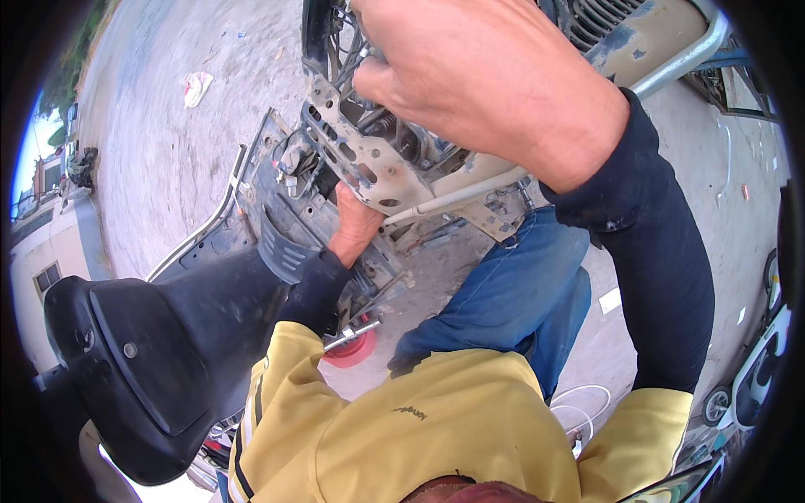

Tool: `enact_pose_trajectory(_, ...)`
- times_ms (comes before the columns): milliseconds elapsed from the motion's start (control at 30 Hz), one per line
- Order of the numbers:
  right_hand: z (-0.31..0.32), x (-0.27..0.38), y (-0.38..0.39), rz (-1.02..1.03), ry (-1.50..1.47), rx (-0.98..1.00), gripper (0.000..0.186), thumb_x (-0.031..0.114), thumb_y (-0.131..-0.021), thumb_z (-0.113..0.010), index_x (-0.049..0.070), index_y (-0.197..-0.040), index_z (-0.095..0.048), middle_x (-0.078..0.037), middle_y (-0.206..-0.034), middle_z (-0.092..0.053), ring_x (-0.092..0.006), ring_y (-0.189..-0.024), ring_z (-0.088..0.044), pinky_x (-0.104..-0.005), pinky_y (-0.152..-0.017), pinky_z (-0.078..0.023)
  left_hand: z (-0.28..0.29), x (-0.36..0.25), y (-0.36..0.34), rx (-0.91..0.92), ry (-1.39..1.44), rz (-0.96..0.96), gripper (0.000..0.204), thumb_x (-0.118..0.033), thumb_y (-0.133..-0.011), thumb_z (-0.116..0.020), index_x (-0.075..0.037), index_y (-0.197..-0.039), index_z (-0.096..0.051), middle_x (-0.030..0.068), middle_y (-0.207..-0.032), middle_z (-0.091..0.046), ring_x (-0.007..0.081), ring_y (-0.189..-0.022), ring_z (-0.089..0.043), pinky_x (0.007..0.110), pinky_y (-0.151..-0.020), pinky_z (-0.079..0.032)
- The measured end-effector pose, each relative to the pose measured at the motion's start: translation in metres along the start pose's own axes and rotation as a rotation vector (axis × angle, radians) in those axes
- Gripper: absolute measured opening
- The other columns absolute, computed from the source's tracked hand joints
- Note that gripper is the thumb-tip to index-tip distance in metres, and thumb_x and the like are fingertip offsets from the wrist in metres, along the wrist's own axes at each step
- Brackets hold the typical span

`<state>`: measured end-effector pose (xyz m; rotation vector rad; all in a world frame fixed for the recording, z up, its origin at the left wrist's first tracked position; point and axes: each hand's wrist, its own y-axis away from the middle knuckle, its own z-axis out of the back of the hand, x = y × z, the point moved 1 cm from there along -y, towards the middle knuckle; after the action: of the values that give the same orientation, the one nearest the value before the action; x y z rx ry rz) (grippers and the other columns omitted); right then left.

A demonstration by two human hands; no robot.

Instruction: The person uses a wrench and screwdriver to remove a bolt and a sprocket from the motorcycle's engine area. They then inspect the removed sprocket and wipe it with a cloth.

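Note:
A partly stripped vehicle, like a scooter or small three-wheeler, lies before me. My left hand (356, 225) reaches in beside a beige perforated metal bracket (373, 172); its thumb side shows against the bracket's lower edge, and the fingers are hidden behind it. Close to the camera, my right hand (486, 80) is raised above the bracket with its thumb bent in. Its fingers curl out of sight near the top edge, so what they hold is hidden. A beige tube (457, 197) runs under my right wrist. Dark wires and parts (394, 138) show behind the bracket.
A black seat (155, 352) juts out at left. A coil spring (599, 21) and silver tube (683, 54) are at upper right. A pink-red basin (350, 350) stands beneath the frame. White cloth or paper (197, 88) and a white cable (587, 402) lie on the concrete ground.

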<state>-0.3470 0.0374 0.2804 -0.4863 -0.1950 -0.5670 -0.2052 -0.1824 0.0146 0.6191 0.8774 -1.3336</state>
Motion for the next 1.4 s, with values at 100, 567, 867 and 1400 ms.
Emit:
enact_pose_trajectory(100, -0.010, 0.003, 0.015, -0.056, -0.031, -0.017, 0.042, 0.029, -0.081, -0.075, -0.010, -0.088, -0.060, -0.024, -0.073, -0.065, -0.0391, -0.075, -0.068, -0.0463, -0.067, -0.054, -0.001, 0.001, 0.001, -0.011, 0.012, -0.036, 0.020, -0.003, -0.080, -0.073, -0.001, -0.099, -0.070, 0.0140, -0.087, -0.073, 0.0337, -0.080, -0.072, 0.038, -0.071, -0.055)
enact_pose_trajectory(567, -0.021, -0.020, 0.010, -0.016, -0.072, -0.077, 0.034, 0.023, -0.074, -0.077, -0.007, -0.084, -0.064, -0.024, -0.075, -0.067, -0.0389, -0.078, -0.070, -0.0455, -0.070, -0.055, -0.005, 0.038, 0.016, -0.008, 0.157, 0.024, 0.022, -0.007, -0.088, -0.068, 0.003, -0.108, -0.064, 0.0076, -0.101, -0.071, 0.0187, -0.088, -0.067, 0.036, -0.075, -0.053)
enact_pose_trajectory(867, -0.011, -0.021, 0.015, -0.026, -0.137, -0.050, 0.029, 0.019, -0.070, -0.079, -0.006, -0.081, -0.067, -0.023, -0.077, -0.068, -0.0387, -0.080, -0.071, -0.0449, -0.072, -0.056, 0.000, 0.020, 0.008, -0.027, 0.083, 0.021, 0.023, 0.000, -0.080, -0.071, 0.001, -0.103, -0.067, 0.0098, -0.092, -0.073, 0.0209, -0.082, -0.070, 0.034, -0.075, -0.053)
enact_pose_trajectory(1400, 0.010, -0.033, 0.019, -0.116, -0.289, 0.269, 0.035, 0.018, -0.065, -0.085, 0.002, -0.094, -0.075, -0.017, -0.091, -0.075, -0.0323, -0.092, -0.074, -0.0420, -0.080, -0.057, -0.011, 0.019, 0.007, -0.009, 0.239, 0.024, 0.027, 0.005, -0.080, -0.071, 0.002, -0.107, -0.066, 0.0092, -0.094, -0.073, 0.0203, -0.084, -0.071, 0.033, -0.073, -0.054)
